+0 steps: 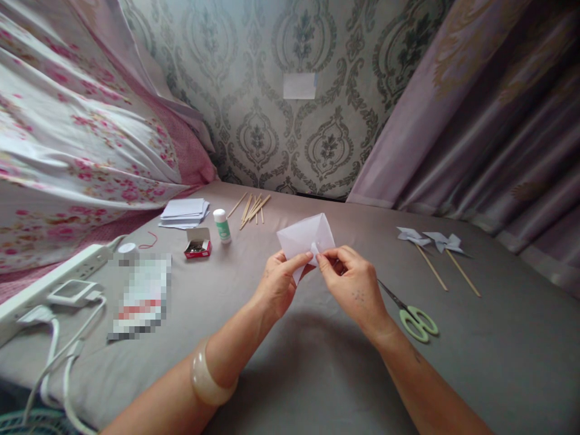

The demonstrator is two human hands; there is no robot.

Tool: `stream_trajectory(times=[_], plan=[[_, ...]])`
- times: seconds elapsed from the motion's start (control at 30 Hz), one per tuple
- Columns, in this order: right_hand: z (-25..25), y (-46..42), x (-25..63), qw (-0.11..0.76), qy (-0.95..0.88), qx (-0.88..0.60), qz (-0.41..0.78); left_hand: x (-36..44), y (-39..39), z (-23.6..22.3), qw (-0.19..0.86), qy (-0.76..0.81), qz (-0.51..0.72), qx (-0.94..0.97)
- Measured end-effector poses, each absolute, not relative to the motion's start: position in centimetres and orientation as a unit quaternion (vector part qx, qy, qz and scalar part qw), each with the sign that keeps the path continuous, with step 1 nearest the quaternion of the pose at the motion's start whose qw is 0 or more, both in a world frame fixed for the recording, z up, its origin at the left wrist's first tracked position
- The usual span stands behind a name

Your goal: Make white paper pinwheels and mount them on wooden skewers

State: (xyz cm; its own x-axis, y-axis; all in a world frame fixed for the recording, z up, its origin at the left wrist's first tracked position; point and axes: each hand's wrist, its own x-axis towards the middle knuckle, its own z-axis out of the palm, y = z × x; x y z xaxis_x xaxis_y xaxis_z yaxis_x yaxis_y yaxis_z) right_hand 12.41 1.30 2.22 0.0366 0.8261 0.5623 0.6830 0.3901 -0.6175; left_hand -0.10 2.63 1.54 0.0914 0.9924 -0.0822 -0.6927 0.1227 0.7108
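Note:
A white sheet of paper, partly folded over toward its middle, is held up above the table between both hands. My left hand grips its lower left edge, thumb on top and fingers behind. With thumb and fingers pinched, my right hand holds the paper at its right side near the folded flap. Whether a small item also sits between the right fingertips is hidden. Just right of that hand lie scissors with pale green handles. Two paper pinwheels on wooden sticks rest farther right.
Across the back left are a stack of white paper, several wooden sticks, a glue bottle and a small red box of metal bits. A blurred packet and a power strip with cables lie left.

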Motion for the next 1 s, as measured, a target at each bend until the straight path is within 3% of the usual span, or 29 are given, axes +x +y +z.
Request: stream_trajectory(times=[1.0], plan=[[1.88,0.93,11.67,0.444,-0.696,-0.559,0.072,0.17,2.43,1.8,0.673,0.345,0.617,0.217]])
